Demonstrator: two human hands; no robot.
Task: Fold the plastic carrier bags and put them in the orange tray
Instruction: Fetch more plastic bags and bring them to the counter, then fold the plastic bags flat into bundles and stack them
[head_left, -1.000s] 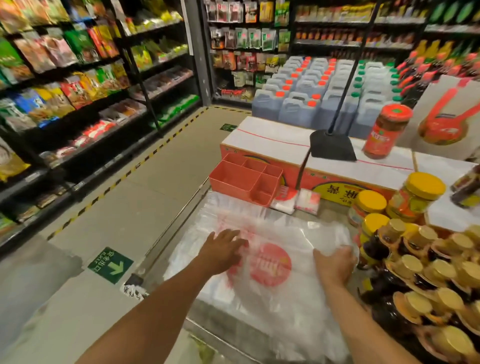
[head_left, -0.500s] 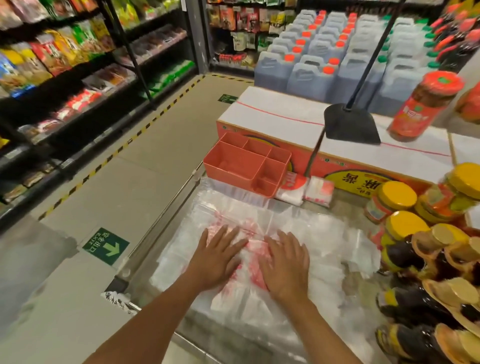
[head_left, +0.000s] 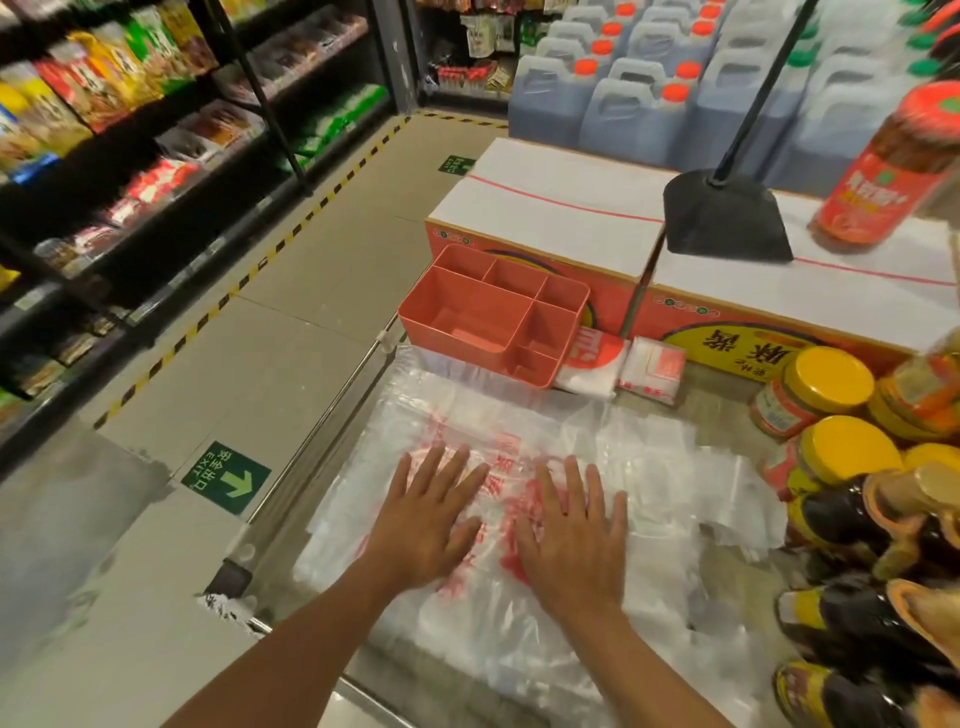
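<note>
By the surface's (head_left: 719, 408) near edge, left hand (head_left: 426, 525) and right hand (head_left: 571, 535), spread, press a bag (head_left: 501, 465).
Looks light, limp, slippery; pinch its edges.

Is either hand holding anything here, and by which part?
Nothing is gripped. Left hand and right hand press flat, fingers straight, on the carrier bag, over its red print.

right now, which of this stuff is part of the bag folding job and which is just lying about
Part of the job:
carrier bag, pressed flat by the left hand and right hand
bag pile underneath
orange tray
folded bags beside the tray

Just lying about:
yellow-lidded jars
dark bottles
red jar
cartons
black stand base
jugs
</note>
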